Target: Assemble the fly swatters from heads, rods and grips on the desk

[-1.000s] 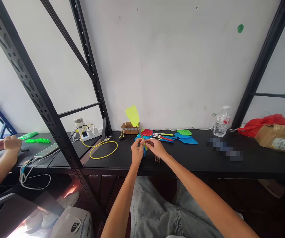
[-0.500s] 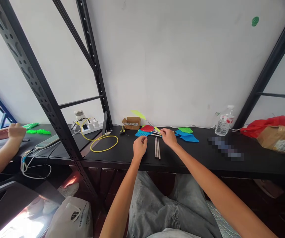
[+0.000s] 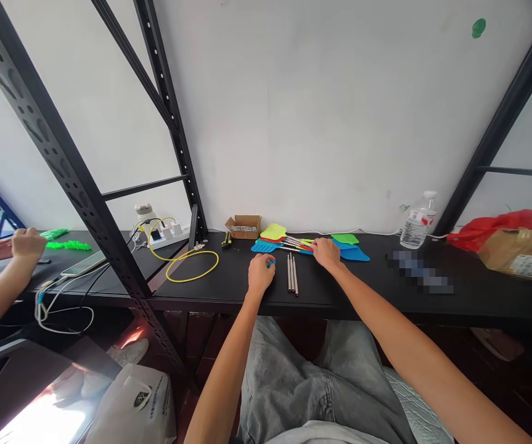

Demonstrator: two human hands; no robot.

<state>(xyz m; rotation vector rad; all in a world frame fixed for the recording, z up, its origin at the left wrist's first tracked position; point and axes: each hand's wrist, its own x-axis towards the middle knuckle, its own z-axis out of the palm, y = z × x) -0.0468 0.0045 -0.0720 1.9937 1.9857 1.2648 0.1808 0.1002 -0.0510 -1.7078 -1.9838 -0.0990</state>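
Several fly swatters lie in a pile at the back of the table, among them a yellow-green fly swatter on top, a blue fly swatter and a green fly swatter head. My right hand is closed at the handle end of the yellow-green one, over the pile; its fingertips are partly hidden. Nearer the front, my left hand is closed with a small blue piece showing at its fingers. Several thin metal rods lie side by side between my hands.
Behind the pile stands a small open cardboard box. A yellow cable loops at left by a black rack post. At right are a water bottle and a larger carton. Another person's hands work at far left.
The yellow-green swatter's head has come down from its raised tilt onto the pile. My right hand has shifted slightly right. A blue piece now shows in my left hand.
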